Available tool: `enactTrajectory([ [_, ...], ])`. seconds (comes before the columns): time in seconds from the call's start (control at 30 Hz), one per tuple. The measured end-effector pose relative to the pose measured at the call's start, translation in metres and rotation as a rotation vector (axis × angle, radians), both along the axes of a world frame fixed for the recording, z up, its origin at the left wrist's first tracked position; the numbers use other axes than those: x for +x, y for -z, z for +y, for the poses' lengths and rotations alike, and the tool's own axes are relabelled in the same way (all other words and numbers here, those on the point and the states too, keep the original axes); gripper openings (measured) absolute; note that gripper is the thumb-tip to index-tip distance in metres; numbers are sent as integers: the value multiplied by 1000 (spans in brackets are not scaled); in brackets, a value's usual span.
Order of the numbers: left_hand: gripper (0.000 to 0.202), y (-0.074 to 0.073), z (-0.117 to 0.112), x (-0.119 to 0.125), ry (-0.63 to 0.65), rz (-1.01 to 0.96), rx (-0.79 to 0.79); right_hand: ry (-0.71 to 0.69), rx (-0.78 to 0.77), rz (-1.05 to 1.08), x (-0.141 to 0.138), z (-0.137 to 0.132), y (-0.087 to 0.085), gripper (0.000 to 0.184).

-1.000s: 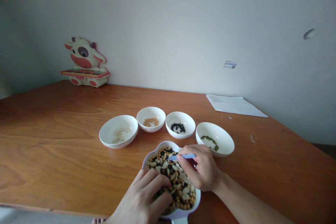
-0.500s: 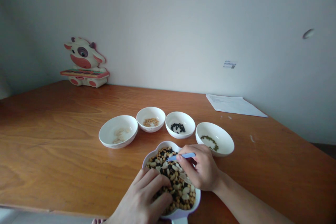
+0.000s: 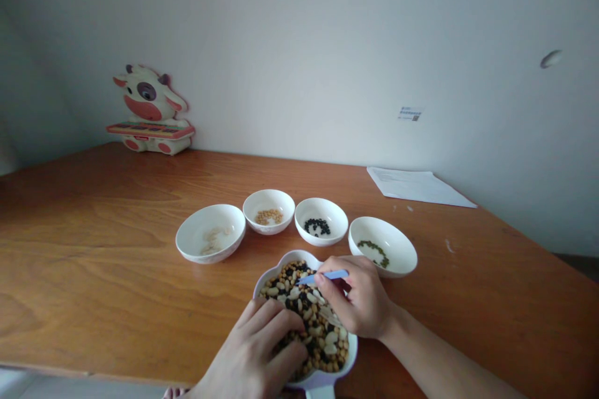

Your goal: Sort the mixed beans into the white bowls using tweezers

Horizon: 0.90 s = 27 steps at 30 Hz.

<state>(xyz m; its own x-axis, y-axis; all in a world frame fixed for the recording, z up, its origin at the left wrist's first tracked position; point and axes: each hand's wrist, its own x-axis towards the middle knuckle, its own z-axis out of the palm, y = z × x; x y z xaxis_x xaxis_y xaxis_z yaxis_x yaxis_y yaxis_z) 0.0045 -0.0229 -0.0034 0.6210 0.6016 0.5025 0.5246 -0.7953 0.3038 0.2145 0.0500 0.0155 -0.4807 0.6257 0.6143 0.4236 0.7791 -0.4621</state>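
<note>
A white, scallop-edged tray [image 3: 352, 358] with a short handle lies at the front, full of mixed yellow beans, black beans and pale flat seeds or kernels. My right hand [image 3: 358, 296] pinches blue tweezers [image 3: 334, 275], whose tips point left into the mix near the tray's far side. Whether the tips grip anything is too small to tell. Across the tray's left rim rests my left hand [image 3: 262, 340], its fingers bent and thumb apart over the mix, with nothing visible between them. The left fingertips are partly hidden.
Behind the tray, four-side arc: a bowl of pale pieces [image 3: 185, 247], a bowl of yellow beans [image 3: 249, 219], a bowl of black beans [image 3: 340, 224] and a bowl of green beans [image 3: 406, 255]. A cow toy keyboard [image 3: 152, 131] and papers [image 3: 416, 186] lie near the wall.
Almost nothing differs. Both hands and the tweezers keep their places over the tray; the whole view has shifted very slightly.
</note>
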Motion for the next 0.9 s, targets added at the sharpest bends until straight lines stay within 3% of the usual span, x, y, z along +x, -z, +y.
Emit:
enactTrajectory([
  [0.53,51,6,-1,-1,-3,-3,-21,-13,31,18,0,-2,-1,22],
  [0.9,29,5,-2,-1,6,-16,-6,-14,43,30,0,-2,-1,19],
])
